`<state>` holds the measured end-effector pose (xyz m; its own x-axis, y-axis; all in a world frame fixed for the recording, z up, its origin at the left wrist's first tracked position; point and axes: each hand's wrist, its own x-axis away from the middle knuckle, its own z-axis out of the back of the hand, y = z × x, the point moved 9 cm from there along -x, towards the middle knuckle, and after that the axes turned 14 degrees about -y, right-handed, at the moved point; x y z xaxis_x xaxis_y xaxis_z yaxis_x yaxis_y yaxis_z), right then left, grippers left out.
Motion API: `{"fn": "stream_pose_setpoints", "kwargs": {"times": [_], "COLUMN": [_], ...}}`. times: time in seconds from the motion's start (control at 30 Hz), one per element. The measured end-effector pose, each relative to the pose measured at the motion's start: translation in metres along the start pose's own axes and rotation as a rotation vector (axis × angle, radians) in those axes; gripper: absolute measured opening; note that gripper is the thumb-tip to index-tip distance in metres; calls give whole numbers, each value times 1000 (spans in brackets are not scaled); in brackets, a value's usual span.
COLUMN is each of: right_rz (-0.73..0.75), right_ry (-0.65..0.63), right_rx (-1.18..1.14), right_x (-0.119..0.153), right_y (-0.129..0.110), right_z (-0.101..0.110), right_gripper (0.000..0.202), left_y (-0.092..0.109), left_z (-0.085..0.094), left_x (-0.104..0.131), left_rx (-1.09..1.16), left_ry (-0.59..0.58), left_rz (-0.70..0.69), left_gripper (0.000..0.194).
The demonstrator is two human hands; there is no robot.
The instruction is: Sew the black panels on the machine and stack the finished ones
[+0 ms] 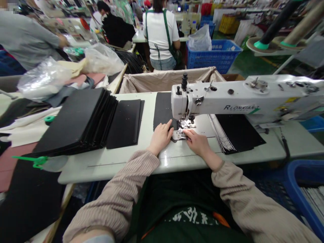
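A dark panel (162, 107) lies flat on the sewing machine table, its right edge under the head of the white sewing machine (215, 98). My left hand (161, 136) rests at the panel's near edge, index finger stretched forward and thumb apart, left of the lit needle area. On the right of the presser foot, my right hand (198, 143) has its fingers closed at the metal guide plate (179, 135). What lies between those fingertips is hidden. To the left are a low pile of black panels (124, 123) and a taller black stack (73, 118).
Right of the needle lie black pieces with white thread ends (236, 133). A blue basket (293, 172) stands at the table's right front. Behind the table hangs a beige cloth-lined bin (146, 82). Plastic bags (45, 79) and scraps crowd the left. Other people work beyond.
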<state>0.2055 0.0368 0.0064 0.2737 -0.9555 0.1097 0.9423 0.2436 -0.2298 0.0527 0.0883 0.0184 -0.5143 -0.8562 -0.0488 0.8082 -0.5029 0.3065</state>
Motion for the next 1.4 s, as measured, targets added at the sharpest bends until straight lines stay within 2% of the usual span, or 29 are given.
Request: {"fn": "stream_pose_setpoints", "kwargs": {"times": [0.07, 0.13, 0.27, 0.4, 0.43, 0.5, 0.6, 0.73, 0.87, 1.0, 1.07, 1.17, 1.4], "right_rz": [0, 25, 106, 151, 145, 81, -67, -145, -248, -352, -375, -360, -276], "right_ry": [5, 10, 31, 112, 131, 163, 190, 205, 196, 132, 90, 18, -42], "right_rx": [-14, -39, -143, -411, -479, -571, -614, -610, -579, -521, -499, -477, -416], "right_x": [0, 2, 27, 84, 99, 123, 148, 166, 183, 197, 201, 201, 195], "right_y": [0, -1, 1, 16, 22, 36, 56, 68, 77, 82, 81, 75, 59], "right_z": [2, 6, 18, 27, 26, 20, 9, 5, 3, -7, -13, -21, -26], "right_gripper": [45, 44, 48, 47, 45, 41, 39, 38, 38, 32, 31, 30, 25], "left_y": [-4, -2, 3, -4, -6, -6, 5, 38, 93, 156, 175, 183, 180], "left_z": [7, 11, 10, 5, 6, 6, 3, 0, -5, -30, -45, -58, -52], "left_x": [9, 29, 103, 180, 191, 200, 183, 134, 94, 75, 74, 75, 79], "left_rx": [-40, -97, -146, -75, -46, 12, 76, 85, 89, 97, 77, 86, 214], "left_ry": [31, 56, 87, -8, -23, -58, -117, -137, -103, -162, -198, -198, -133], "left_rz": [129, 229, 309, 276, 248, 167, 31, -50, -110, -262, -315, -354, -341], "left_gripper": [50, 49, 45, 35, 32, 28, 24, 17, 14, 45, 36, 9, 12]}}
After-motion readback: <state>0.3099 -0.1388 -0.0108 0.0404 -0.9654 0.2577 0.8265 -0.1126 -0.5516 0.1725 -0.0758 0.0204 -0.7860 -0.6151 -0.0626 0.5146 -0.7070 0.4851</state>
